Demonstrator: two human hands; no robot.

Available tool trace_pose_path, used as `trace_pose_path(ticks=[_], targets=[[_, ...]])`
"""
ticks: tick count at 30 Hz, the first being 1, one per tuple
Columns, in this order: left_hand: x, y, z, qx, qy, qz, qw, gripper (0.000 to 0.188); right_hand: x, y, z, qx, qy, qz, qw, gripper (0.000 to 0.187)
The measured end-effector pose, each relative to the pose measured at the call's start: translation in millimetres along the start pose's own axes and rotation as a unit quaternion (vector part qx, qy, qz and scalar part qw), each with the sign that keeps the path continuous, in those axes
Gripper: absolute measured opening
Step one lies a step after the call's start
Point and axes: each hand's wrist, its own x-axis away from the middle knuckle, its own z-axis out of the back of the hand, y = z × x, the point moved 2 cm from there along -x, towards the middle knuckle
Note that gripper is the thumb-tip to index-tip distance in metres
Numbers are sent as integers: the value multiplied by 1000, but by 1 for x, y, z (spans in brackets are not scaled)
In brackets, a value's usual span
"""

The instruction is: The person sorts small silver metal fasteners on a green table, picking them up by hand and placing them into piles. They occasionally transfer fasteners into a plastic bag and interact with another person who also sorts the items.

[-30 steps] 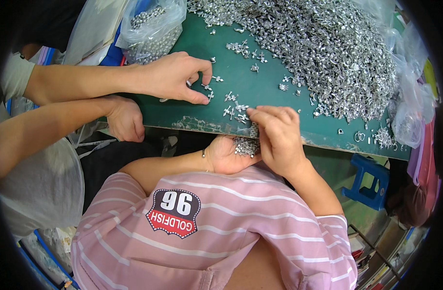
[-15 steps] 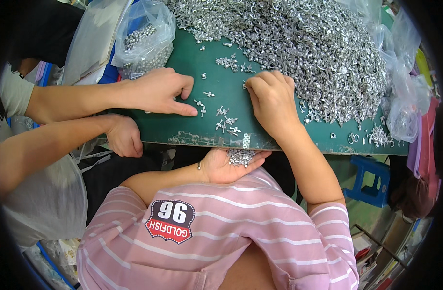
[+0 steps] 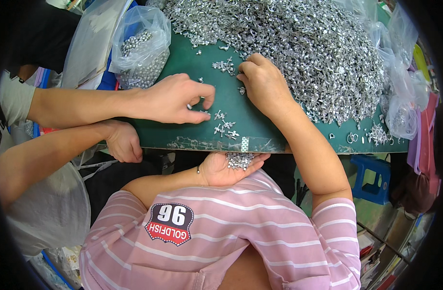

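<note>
My left hand (image 3: pixel 220 170) is palm up just below the table's front edge, cupping a small heap of silver metal pieces (image 3: pixel 239 161). Over the green table, my right hand (image 3: pixel 266 83) has its fingers drawn together beside the big heap of silver pieces (image 3: pixel 323 58); what lies between the fingertips is hidden. Left of those fingertips is a small cluster of cross-shaped metal pieces (image 3: pixel 223 65). A single small piece (image 3: pixel 241 90) rests just below them. Nearer the front edge, several more cross-shaped pieces (image 3: pixel 225 126) lie loose.
A co-worker's hand (image 3: pixel 180 100) reaches in from the left above loose pieces; their other hand (image 3: pixel 124 142) rests at the table edge. A clear bag of silver beads (image 3: pixel 143 58) stands at the back left. A blue stool (image 3: pixel 371 179) is below right.
My right hand has shifted slightly up and left along the heap. The co-worker's upper hand has moved right, and its fingers have curled over the loose pieces. My left hand stays cupped.
</note>
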Motion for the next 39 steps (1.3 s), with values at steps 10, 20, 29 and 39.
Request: trace_pose_path(ticks=[10,20,29,39], targets=[[-3,3,10,-37,-11,-8,999,46,39,-32,27,-133,-72,15,988,9],[-1,4,10,23,25,18,999,49,10,-5,15,24,-41,39,998,5],[-1,2,3,-4,30,5,1000,42,-20,4,-4,38,-12,62,997,21],[-2,4,7,5,18,9,1000,48,-24,2,-11,20,-38,45,998,6]])
